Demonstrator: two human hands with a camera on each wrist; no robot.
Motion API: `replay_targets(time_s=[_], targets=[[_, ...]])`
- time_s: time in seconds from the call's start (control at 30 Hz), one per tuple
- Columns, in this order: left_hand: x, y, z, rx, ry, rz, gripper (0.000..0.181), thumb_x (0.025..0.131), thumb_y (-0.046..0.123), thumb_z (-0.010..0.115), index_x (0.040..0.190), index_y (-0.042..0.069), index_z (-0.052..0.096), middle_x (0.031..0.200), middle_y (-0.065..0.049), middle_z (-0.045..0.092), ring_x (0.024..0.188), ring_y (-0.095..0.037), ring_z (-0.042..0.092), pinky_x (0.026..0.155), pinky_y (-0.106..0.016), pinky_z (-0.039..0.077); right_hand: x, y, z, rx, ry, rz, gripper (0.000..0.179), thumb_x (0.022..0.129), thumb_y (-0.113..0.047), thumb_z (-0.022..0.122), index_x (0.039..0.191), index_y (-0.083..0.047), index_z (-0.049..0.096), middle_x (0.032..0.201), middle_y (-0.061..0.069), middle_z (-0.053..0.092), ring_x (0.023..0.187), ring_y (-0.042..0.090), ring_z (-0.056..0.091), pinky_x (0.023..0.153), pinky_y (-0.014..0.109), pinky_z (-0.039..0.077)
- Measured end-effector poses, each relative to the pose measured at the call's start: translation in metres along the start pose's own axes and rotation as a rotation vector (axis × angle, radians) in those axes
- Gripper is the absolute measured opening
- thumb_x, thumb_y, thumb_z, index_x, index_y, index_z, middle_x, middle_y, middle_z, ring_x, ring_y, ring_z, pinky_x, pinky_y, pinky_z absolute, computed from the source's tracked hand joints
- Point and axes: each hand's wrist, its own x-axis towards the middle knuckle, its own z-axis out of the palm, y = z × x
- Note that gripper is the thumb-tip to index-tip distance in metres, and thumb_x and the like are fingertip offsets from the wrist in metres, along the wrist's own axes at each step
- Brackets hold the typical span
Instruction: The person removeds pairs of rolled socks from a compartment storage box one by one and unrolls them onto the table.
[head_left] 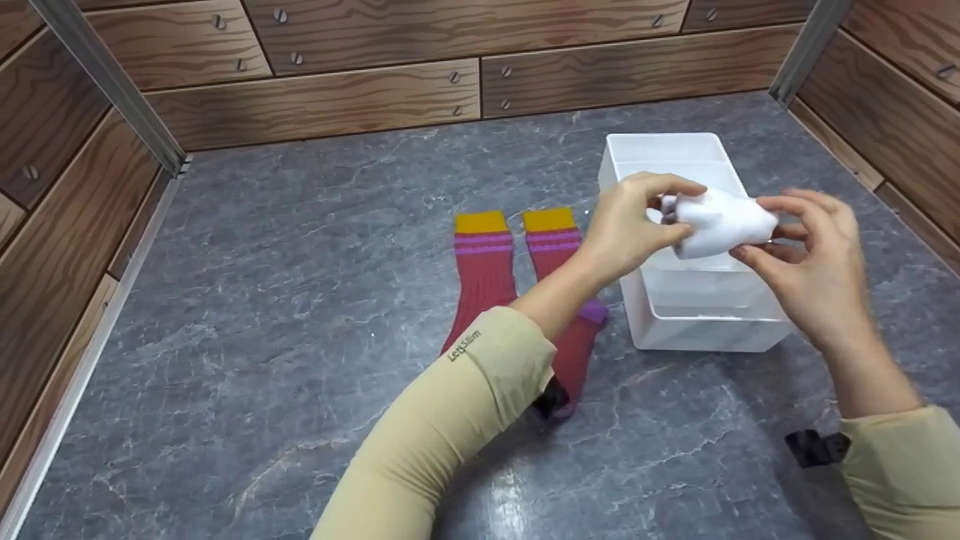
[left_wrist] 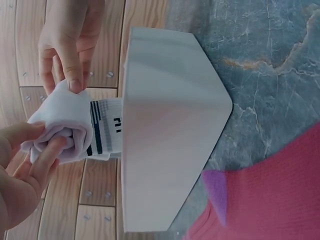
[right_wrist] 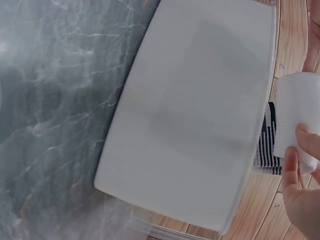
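Observation:
Above the white plastic bin (head_left: 712, 335), both hands hold a rolled white sock bundle (head_left: 724, 221). My left hand (head_left: 626, 221) grips its left end, with fingers reaching into the rolled opening in the left wrist view. At the other end, my right hand (head_left: 825, 270) pinches the roll between thumb and fingers. White fabric with dark stripes (left_wrist: 106, 125) shows between the roll and the bin's rim in the left wrist view. Left of the bin lies a pair of dark red socks (head_left: 484, 274) with yellow cuffs and purple bands, partly hidden under my left forearm.
A crosswise wall (head_left: 705, 271) divides the bin. The grey marbled tabletop (head_left: 262, 300) stretches out to the left. Wood-patterned panels (head_left: 375, 90) enclose the back and both sides, with metal posts (head_left: 810, 49) at the corners.

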Motion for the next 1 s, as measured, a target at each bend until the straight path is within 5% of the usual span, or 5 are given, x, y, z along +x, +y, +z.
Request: replay_targets(time_s=[0.1,0.3,0.5,0.7,1.0], targets=[[-0.004,-0.001,-0.008,-0.018,0.009,0.019,0.033,0.079,0.007,0.078,0.111,0.011,0.072,0.109,0.004,0.066,0.086,-0.003,0.060,0.073,-0.010,0.045,0.001,-0.005,0.003,0.042,-0.033,-0.034,0.050,0.077,0.012,0.072,0.123,0.008,0.052,0.131,0.009,0.043,0.095,0.003,0.056,0.081,0.011,0.047],[-0.015,-0.002,-0.030,-0.092,0.030,0.051,0.033,0.079,0.004,0.078,0.110,0.008,0.072,0.110,0.000,0.067,0.086,-0.005,0.061,0.073,-0.013,0.048,0.003,-0.022,0.012,0.054,-0.059,-0.101,0.052,0.076,0.015,0.070,0.123,0.006,0.050,0.118,0.003,0.055,0.098,0.005,0.056,0.080,0.011,0.047],[-0.029,0.000,-0.056,-0.125,0.052,0.070,0.033,0.078,0.002,0.077,0.111,0.007,0.072,0.113,-0.001,0.065,0.091,-0.007,0.061,0.075,-0.015,0.049,0.005,-0.044,0.021,-0.085,-0.083,-0.267,0.058,0.073,0.012,0.075,0.127,0.006,0.054,0.117,0.014,0.053,0.090,-0.001,0.049,0.076,0.006,0.042],[-0.042,0.002,-0.077,-0.110,0.073,0.119,0.033,0.078,0.003,0.078,0.110,0.007,0.072,0.113,-0.003,0.065,0.093,-0.009,0.061,0.079,-0.016,0.049,0.008,-0.058,0.026,-0.163,-0.155,-0.325,0.056,0.070,0.006,0.080,0.123,0.000,0.061,0.115,0.018,0.053,0.090,0.006,0.042,0.080,0.017,0.031],[-0.057,-0.004,-0.101,-0.196,0.079,0.200,0.041,0.077,0.001,0.078,0.117,0.003,0.067,0.116,-0.004,0.063,0.100,-0.011,0.060,0.085,-0.022,0.049,0.014,-0.072,0.043,-0.016,-0.312,-0.349,0.055,0.073,0.012,0.072,0.123,0.002,0.051,0.117,0.007,0.059,0.100,0.005,0.052,0.086,0.013,0.040]])
